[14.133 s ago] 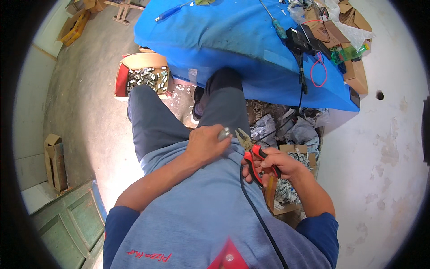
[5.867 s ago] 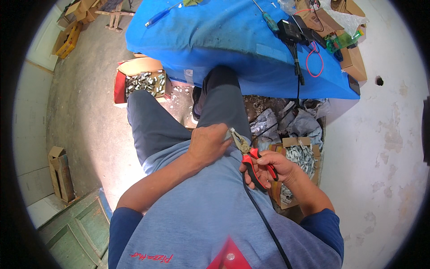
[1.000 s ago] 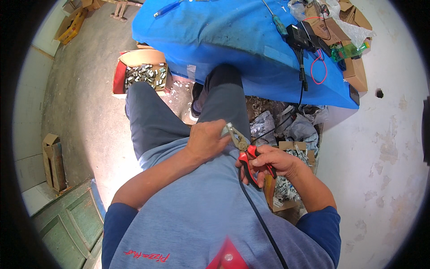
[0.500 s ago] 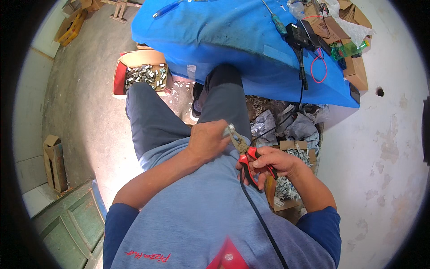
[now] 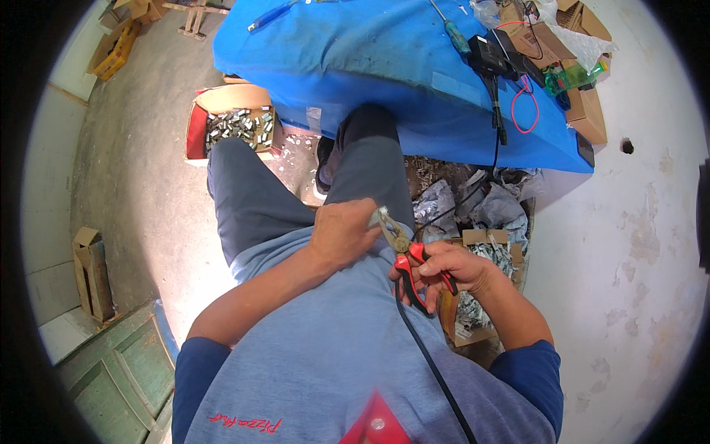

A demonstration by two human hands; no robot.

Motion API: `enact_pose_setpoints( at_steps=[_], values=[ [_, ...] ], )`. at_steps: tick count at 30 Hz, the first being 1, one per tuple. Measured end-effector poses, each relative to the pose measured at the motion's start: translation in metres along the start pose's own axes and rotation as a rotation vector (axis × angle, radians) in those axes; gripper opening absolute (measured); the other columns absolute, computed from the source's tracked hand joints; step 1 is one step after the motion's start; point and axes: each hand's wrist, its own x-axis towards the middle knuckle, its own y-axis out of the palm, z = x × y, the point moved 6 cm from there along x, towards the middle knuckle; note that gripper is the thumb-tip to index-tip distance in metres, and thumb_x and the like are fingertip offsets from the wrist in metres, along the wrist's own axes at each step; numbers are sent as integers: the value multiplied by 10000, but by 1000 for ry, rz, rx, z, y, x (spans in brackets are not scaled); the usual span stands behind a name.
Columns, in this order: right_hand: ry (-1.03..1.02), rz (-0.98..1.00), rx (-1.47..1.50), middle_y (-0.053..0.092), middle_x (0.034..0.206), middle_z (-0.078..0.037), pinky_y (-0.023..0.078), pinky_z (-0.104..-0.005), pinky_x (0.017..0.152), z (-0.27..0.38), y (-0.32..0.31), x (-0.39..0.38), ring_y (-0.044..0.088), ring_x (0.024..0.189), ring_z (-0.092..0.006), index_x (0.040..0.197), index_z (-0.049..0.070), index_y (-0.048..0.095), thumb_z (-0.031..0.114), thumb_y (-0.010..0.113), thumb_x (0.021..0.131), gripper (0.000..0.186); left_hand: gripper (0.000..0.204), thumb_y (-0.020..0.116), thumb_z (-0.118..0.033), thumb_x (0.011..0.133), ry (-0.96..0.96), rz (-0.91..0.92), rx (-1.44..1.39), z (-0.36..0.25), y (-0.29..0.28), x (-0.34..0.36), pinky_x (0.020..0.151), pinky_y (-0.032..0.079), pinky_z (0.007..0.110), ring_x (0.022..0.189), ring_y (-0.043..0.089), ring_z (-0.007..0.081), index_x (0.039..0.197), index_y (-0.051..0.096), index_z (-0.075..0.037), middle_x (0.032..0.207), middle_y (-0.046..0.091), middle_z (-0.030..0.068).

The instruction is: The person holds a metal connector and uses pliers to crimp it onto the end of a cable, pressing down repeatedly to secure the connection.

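Observation:
Over my lap, my right hand (image 5: 460, 268) is wrapped round the red-and-black handles of a pair of pliers (image 5: 404, 251). The pliers point up and to the left, with their handles spread apart. At their jaws is a small silvery piece (image 5: 378, 217), too small to name. My left hand (image 5: 342, 232) is closed at that piece, its back toward me and its fingertips mostly hidden, and it seems to pinch the piece. A black cable (image 5: 418, 337) passes just beneath my right hand and down across my shirt.
Ahead stands a table with a blue cloth (image 5: 333, 55), bearing a screwdriver (image 5: 456, 37), a black adapter (image 5: 488, 55) and a green bottle (image 5: 577, 76). Left of my knees, a carton (image 5: 196, 133) holds many small metal pieces. Right of my lap lie scrap bags (image 5: 492, 213). A wall rises at right.
Both hands and the pliers stay almost where they were. The view has shifted very slightly.

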Motion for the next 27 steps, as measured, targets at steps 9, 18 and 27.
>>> enact_pose_setpoints(
  at_steps=[9,18,27],
  values=[
    [-13,17,49,643,1074,-288,644,-374,614,-2,4,-2,702,959,-333,1268,-100,513,174,586,922,447,272,725,-264,825,-28,5,-12,2,1,-1,567,479,448,662,651,348,758,587,-38,716,636,150],
    [-42,24,100,640,1057,-291,648,-366,613,-5,0,0,702,950,-340,1262,-109,505,189,583,927,456,267,738,-240,768,-27,18,-30,-2,0,0,606,490,473,694,646,371,771,568,-34,736,639,167],
    [-36,-23,109,644,1047,-290,647,-364,611,-3,-3,0,706,932,-336,1248,-109,511,189,546,956,418,283,751,-250,767,-36,33,14,-1,-1,1,594,488,474,689,645,371,770,568,-34,734,636,166]
  ],
)
